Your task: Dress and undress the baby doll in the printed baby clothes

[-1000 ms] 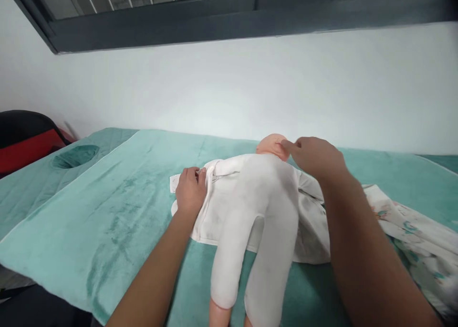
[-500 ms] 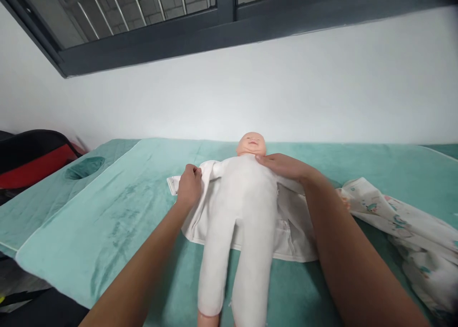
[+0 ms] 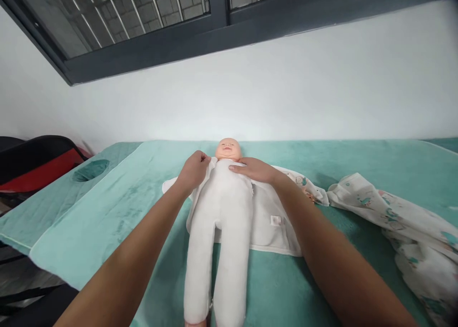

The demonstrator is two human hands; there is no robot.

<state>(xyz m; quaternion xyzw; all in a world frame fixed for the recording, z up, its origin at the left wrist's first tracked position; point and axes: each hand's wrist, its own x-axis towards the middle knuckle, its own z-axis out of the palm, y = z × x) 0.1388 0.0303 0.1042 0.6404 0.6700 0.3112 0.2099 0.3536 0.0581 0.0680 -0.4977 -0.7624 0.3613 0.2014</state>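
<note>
A baby doll (image 3: 229, 207) with a white cloth body lies on its back, head toward the wall. Spread beneath it is a baby shirt (image 3: 274, 231), white inside, with a small label. A printed sleeve (image 3: 304, 184) extends at the right. My left hand (image 3: 195, 169) is closed on the shirt's edge by the doll's shoulder at the picture's left. Across the upper chest, near the neck, rests my right hand (image 3: 255, 168), thumb and fingers stretched out. The doll's arms are mostly hidden by my hands and the shirt.
A teal padded cover (image 3: 107, 222) with a hole at its left end lies under everything. At the right is a crumpled printed white cloth (image 3: 393, 212). A black and red bag (image 3: 39, 164) sits at the left; a white wall (image 3: 250, 98) and window frame (image 3: 143, 45) stand behind.
My left hand has moved up and inward, bringing the shirt's edge to the doll's shoulder. The doll appears farther left in view. The printed sleeve now shows beyond my right hand.
</note>
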